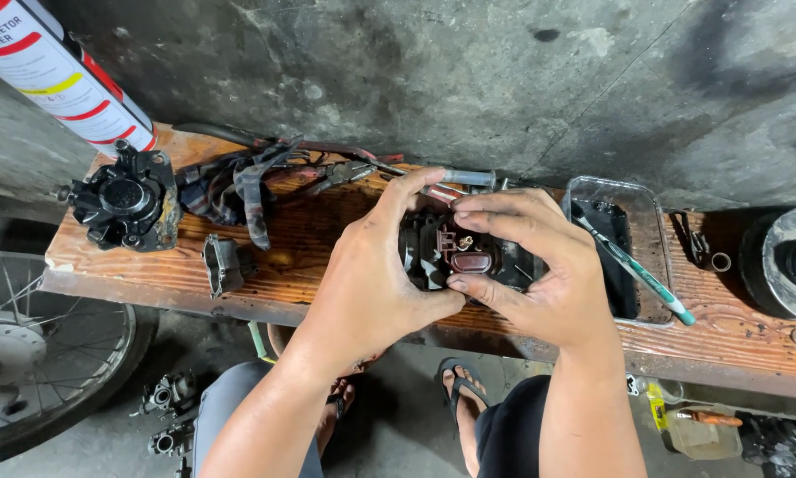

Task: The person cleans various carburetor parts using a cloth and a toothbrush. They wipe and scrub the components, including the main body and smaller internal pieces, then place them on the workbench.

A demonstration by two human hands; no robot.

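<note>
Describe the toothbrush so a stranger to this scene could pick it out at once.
Start at the wooden plank along the concrete wall and go to the clear plastic tray just past the right hand. The toothbrush lies slanted across the tray, its handle end reaching past the near rim. It is the only slim green-and-white stick there; everything around it is dark and oily.

A spray can (57, 75) stands upper left, a spoked wheel (35, 363) lower left, a clear tray (633, 257) with a toothbrush (641, 270) right of centre.
</note>
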